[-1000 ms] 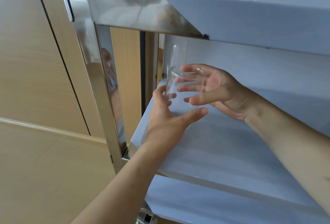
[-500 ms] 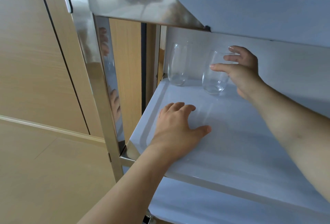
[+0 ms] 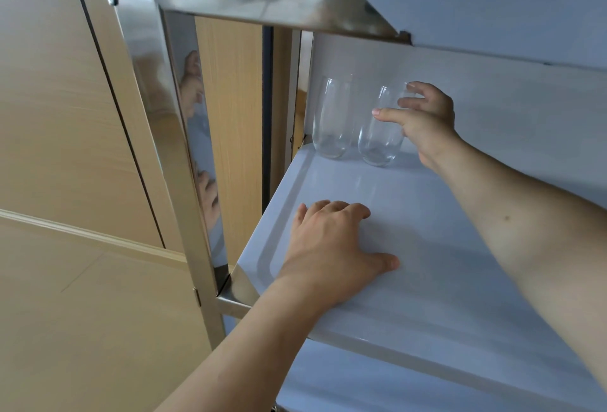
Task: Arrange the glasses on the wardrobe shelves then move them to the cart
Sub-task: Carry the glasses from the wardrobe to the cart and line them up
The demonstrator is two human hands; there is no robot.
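Two clear stemless glasses stand upright at the back left corner of the cart's white middle shelf. The left glass stands free. My right hand grips the right glass near its rim, thumb across the front and fingers round the far side. The two glasses are close together, almost touching. My left hand rests flat, palm down, on the front left of the same shelf and holds nothing.
The cart's shiny metal post rises at the left, and the upper shelf hangs low over the glasses. A lower white shelf shows beneath. Wooden wardrobe panels fill the left side.
One second ago both hands held the glass near the shelf's front. My left hand let go and settled flat on the shelf. My right hand carried the glass back beside the other one.
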